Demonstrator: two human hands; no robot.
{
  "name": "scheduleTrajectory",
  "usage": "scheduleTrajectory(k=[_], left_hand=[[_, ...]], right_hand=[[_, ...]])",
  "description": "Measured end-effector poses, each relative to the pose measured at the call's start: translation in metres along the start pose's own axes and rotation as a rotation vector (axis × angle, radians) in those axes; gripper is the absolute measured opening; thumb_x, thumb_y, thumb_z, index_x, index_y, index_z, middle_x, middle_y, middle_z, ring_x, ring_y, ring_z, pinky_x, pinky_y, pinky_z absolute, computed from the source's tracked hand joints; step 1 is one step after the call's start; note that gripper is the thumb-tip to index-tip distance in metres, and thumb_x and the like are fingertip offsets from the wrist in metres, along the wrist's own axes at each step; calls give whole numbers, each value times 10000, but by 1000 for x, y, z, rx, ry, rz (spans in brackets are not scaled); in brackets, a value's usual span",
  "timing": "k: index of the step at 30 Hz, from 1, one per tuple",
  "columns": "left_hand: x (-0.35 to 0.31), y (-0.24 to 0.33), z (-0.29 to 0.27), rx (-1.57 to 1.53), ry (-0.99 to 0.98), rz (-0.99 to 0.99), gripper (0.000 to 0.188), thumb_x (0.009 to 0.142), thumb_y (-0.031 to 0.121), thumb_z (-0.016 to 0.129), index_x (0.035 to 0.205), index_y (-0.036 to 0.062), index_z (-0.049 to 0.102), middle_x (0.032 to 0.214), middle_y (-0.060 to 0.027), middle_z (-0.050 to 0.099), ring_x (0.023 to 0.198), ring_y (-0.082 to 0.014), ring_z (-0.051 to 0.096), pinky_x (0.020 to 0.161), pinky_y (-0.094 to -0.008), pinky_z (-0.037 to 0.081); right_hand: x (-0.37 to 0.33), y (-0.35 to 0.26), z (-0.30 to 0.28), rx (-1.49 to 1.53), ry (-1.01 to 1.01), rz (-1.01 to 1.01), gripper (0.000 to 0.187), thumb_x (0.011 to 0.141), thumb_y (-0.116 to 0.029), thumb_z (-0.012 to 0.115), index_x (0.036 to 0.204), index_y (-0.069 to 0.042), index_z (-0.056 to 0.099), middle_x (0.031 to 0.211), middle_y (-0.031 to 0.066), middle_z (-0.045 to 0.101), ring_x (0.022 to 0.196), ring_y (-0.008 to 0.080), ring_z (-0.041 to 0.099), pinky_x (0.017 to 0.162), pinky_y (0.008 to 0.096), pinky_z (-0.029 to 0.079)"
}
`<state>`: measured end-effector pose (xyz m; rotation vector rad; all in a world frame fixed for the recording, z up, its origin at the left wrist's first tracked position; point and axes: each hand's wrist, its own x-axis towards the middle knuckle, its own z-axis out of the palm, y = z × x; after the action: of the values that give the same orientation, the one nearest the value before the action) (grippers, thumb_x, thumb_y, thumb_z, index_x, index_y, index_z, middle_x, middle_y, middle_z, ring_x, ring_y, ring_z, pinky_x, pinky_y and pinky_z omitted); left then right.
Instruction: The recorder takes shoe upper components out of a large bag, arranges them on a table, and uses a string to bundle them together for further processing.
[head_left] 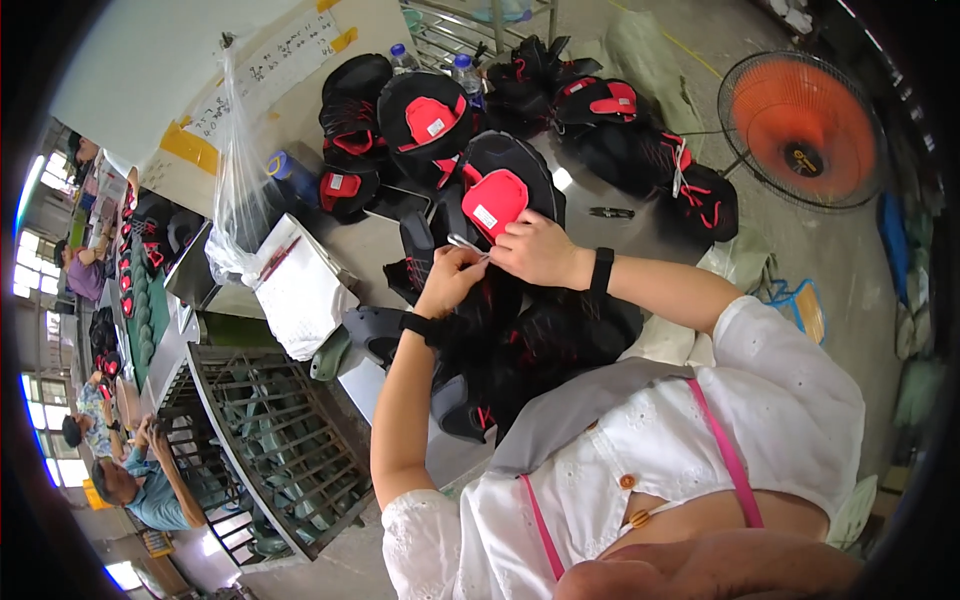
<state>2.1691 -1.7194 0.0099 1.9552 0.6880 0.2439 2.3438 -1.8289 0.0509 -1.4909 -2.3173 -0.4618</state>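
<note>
My left hand point(452, 280) and my right hand point(535, 248) meet over a pile of black shoes, fingers pinched close together. Between them is a thin whitish looped piece point(465, 243); whether it is cord or a tool is too small to tell. Just beyond my fingers stands a black shoe point(520, 160) with a red padded piece point(495, 200) bearing a white label. More black shoes point(530, 335) with red trim lie under my wrists, partly hidden by my forearms.
Around the table stand more black-and-red shoes point(425, 115), water bottles point(465, 75), a blue cup point(290, 175) and a notebook point(300, 290) with a pen. A black pen-like tool point(612, 212) lies right. An orange fan point(800, 130) stands beyond. Left are a metal rack point(270, 440) and several people.
</note>
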Motion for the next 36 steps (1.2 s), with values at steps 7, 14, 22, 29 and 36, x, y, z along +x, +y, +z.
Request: scheduleTrajectory(k=[7, 14, 22, 29, 36], left_hand=[[-3, 47, 21, 322, 197, 247, 204, 758, 241, 640, 876, 75, 646, 631, -64, 566, 859, -267, 465, 814, -369, 384], [6, 40, 25, 515, 232, 298, 185, 784, 265, 592, 886, 131, 670, 589, -75, 576, 735, -255, 511, 777, -328, 373], [5, 31, 15, 114, 230, 168, 169, 817, 136, 535, 731, 24, 627, 665, -94, 628, 698, -275, 561, 727, -345, 424], [-12, 25, 15, -375, 389, 110, 141, 850, 28, 497, 917, -41, 600, 788, -52, 607, 729, -115, 552, 678, -226, 431], [-26, 25, 1, 65, 425, 30, 150, 842, 93, 551, 954, 3, 593, 682, -30, 575, 665, -95, 535, 626, -232, 420]], right_hand=[[-3, 21, -11, 739, 207, 169, 157, 777, -163, 616, 695, -34, 581, 648, 49, 556, 660, 227, 531, 667, 337, 421], [16, 11, -88, 1600, 296, 22, 165, 851, -98, 520, 711, -11, 531, 660, 31, 517, 650, 117, 471, 643, 256, 402], [20, 6, -21, 937, 71, 461, 141, 830, -62, 494, 968, -40, 478, 878, 81, 516, 783, 182, 532, 715, 306, 441], [25, -10, 16, 221, -76, 294, 541, 652, -241, 708, 1124, -71, 504, 894, 112, 589, 857, 254, 565, 762, 345, 415], [33, 14, 30, 209, -60, 175, 171, 756, -194, 535, 619, -123, 609, 591, 107, 572, 596, 271, 592, 525, 379, 452]])
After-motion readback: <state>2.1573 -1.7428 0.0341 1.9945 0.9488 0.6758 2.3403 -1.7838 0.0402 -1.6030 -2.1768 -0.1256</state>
